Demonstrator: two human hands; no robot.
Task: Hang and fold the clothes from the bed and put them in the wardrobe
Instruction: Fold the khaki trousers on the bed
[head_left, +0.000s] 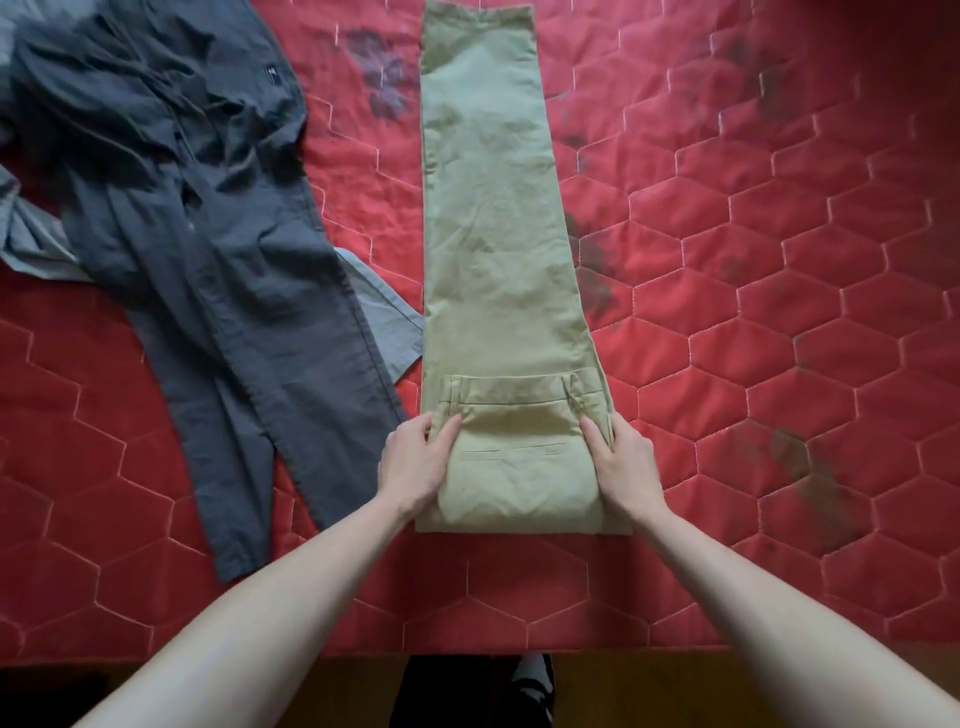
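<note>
Two hands, left hand (415, 465) and right hand (623, 462), grip the khaki trousers' (493, 234) folded waist end between curled fingers (592, 434).

Left hand (415, 462) and right hand (626, 465) extended forward, fingers curled

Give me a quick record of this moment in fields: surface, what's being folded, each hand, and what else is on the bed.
surface: red quilted bedspread
item in work: khaki trousers, laid lengthwise, legs stacked, waistband end folded over toward the legs
left hand: grips the left edge of the folded waist part, thumb on top
right hand: grips the right edge of the same fold, thumb on top
other clothing: dark grey trousers, crumpled, to the left, lying over a light grey garment
wardrobe: not in view
</note>
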